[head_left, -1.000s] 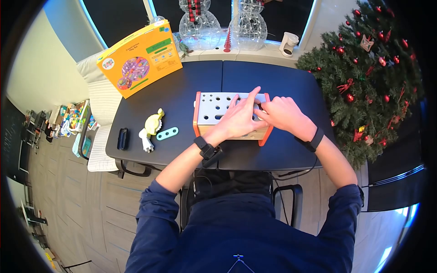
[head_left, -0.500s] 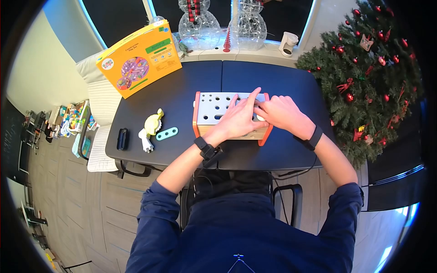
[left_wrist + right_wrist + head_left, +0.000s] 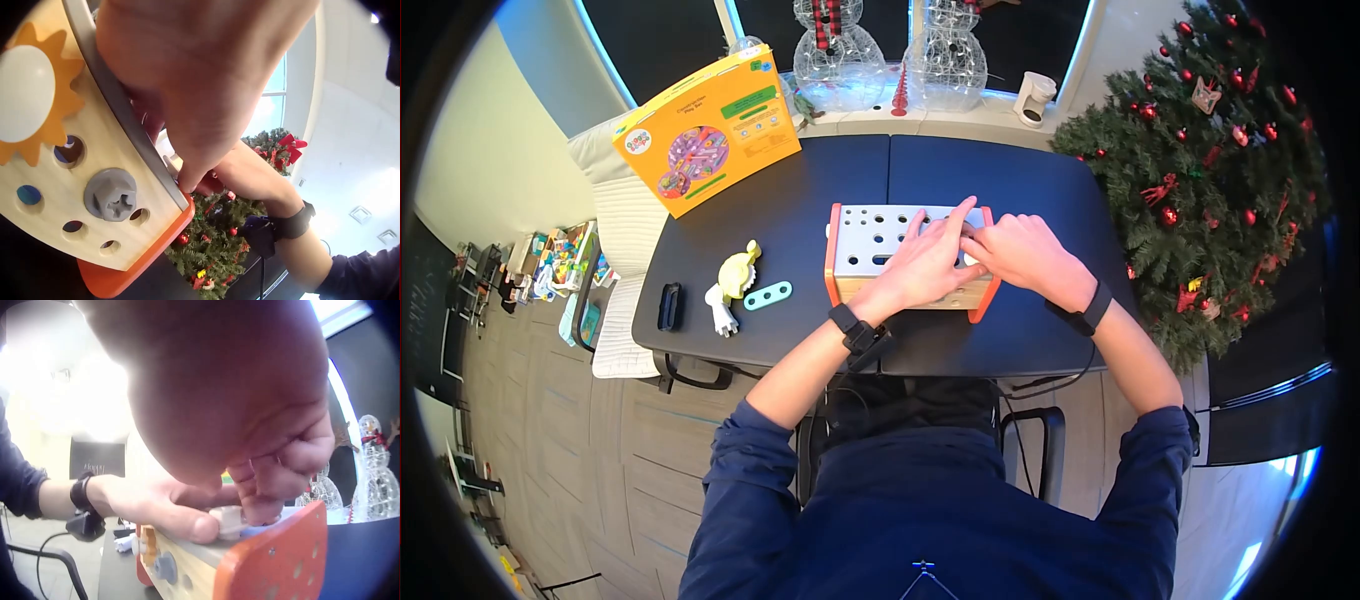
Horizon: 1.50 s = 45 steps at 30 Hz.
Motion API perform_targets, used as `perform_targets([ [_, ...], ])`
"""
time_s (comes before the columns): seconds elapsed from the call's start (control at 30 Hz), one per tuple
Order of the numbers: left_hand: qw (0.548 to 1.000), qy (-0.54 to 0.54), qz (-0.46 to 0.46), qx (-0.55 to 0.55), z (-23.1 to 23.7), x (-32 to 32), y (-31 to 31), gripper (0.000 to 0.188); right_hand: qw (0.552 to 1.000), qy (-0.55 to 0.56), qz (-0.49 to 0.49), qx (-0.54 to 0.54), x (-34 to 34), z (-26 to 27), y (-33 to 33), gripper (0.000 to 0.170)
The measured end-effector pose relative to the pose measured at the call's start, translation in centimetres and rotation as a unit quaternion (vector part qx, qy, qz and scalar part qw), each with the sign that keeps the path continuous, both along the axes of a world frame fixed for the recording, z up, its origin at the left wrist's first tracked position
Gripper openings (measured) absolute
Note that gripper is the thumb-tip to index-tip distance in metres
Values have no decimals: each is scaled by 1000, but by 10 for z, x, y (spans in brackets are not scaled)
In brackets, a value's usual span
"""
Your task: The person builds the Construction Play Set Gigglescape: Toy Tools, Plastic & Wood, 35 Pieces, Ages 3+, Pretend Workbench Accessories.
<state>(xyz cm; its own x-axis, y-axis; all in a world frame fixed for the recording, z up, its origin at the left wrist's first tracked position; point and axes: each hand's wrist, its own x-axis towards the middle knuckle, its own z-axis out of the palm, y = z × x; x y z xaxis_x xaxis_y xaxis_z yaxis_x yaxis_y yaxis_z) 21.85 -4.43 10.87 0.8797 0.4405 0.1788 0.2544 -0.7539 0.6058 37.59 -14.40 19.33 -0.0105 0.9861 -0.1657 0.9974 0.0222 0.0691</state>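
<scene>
On the table stands a toy workbench (image 3: 880,222) with a grey top full of holes, pale wooden sides and orange end panels. My left hand (image 3: 922,262) lies over the top with its fingers extended. In the right wrist view, its thumb touches a small white piece (image 3: 229,522) on the bench top. Fingers of my right hand (image 3: 1028,252) curl around the other side of that piece, near the right end panel (image 3: 278,559). The right thumb is hidden. A grey cross-slotted bolt (image 3: 112,195) and an orange gear (image 3: 59,94) with a white centre sit on the near side.
Left on the table lie a yellow-green and white toy (image 3: 735,275), a teal strip with holes (image 3: 768,294) and a black case (image 3: 669,306). A yellow box (image 3: 710,130) stands at the back left. A decorated Christmas tree (image 3: 1200,180) crowds the right edge.
Both hands stay at the right end of the workbench. My right hand shifts and turns slightly around the white piece, while the left hardly moves.
</scene>
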Motion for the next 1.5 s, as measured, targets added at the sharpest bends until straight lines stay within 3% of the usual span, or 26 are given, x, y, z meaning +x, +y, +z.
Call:
perform_targets([
  [0.1,1000,-2,-19,-13,-3,-2,2,103,952,182,159,190,27,-24,-6,23],
  [0.2,999,4,-33,-16,-5,-3,9,103,929,238,240,153,40,-35,3,23],
  [0.3,1000,-12,-4,12,3,-3,-4,103,987,124,63,82,21,-21,0,17],
  [0.4,1000,5,0,-10,3,1,-3,104,998,12,42,48,15,-19,2,23],
  [0.5,1000,-17,-20,-11,-3,-2,1,105,981,142,75,111,20,-17,-4,25],
  [0.6,999,-6,-26,-32,-4,-3,7,105,920,238,236,202,38,-41,1,30],
  [0.7,1000,5,-19,-24,7,-6,-1,102,986,131,78,68,24,-21,-5,30],
  [0.8,1000,-16,-6,-18,6,-3,-5,101,995,-9,62,75,17,-20,-2,29],
  [0.9,999,-29,-12,-14,-2,-1,-3,103,991,108,36,64,19,-16,-4,29],
  [1.1,999,14,-18,-47,5,-4,3,110,976,159,130,64,30,-29,-6,29],
  [1.3,999,-12,-18,30,1,-3,-4,117,972,28,164,165,29,-45,-10,31],
  [1.5,999,16,11,47,0,-1,-9,112,976,2,149,161,26,-47,-13,28],
])
